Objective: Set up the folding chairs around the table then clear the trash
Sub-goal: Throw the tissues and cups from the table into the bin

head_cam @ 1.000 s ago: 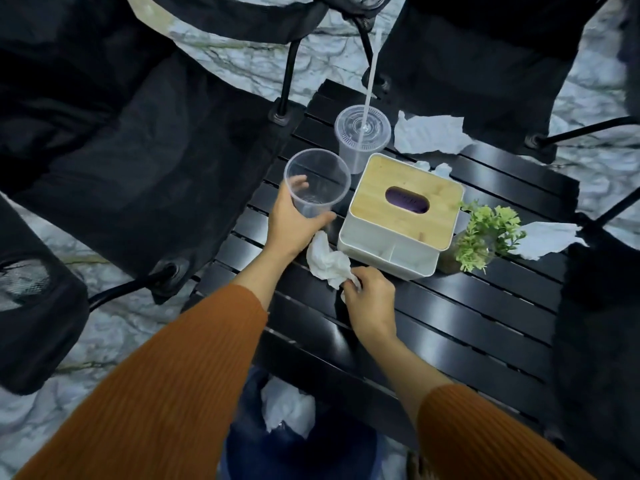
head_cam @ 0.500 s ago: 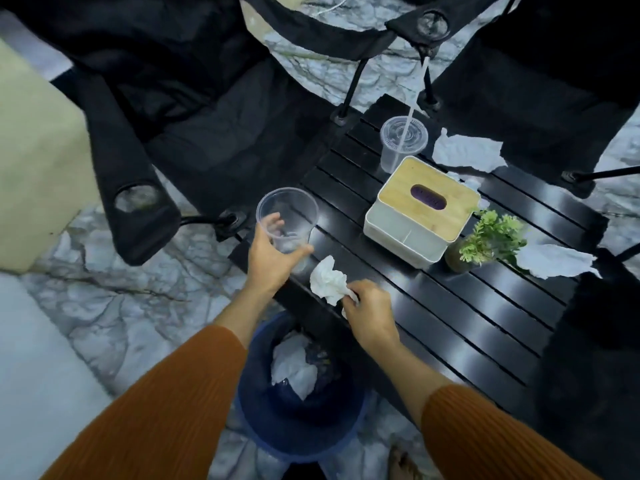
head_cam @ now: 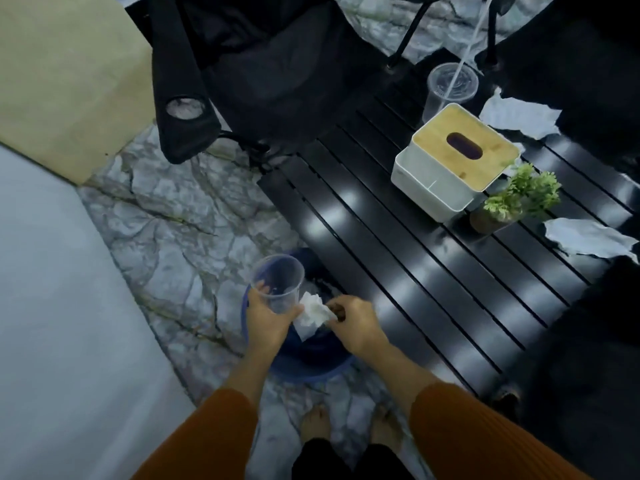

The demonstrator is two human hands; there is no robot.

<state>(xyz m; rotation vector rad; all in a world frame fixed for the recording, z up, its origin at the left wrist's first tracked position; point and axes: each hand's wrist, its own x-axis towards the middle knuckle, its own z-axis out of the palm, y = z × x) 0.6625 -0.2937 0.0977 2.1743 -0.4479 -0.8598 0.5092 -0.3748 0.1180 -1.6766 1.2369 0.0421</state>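
Note:
My left hand [head_cam: 265, 322] grips an empty clear plastic cup [head_cam: 278, 282] over the blue trash bin [head_cam: 311, 367] on the floor beside the black slatted table [head_cam: 433, 271]. My right hand [head_cam: 356, 323] pinches a crumpled white tissue [head_cam: 311, 315] above the same bin, right next to the cup. On the table's far end stands a lidded clear cup with a straw [head_cam: 450, 86]. Two white tissues lie there too, one at the back [head_cam: 519, 116] and one at the right edge [head_cam: 588, 239]. A black folding chair [head_cam: 263, 71] stands open at the table's far left.
A white tissue box with a wooden lid [head_cam: 453, 161] and a small green potted plant [head_cam: 512, 202] sit on the table. More black chair fabric shows at the top right [head_cam: 571, 57] and at the right [head_cam: 595, 358]. A beige block [head_cam: 62, 74] lies at the left. My bare feet [head_cam: 315, 427] stand on marble floor.
Both hands came off the table and down over the blue bin, the left carrying the clear cup and the right carrying the crumpled tissue. The view swung down and left.

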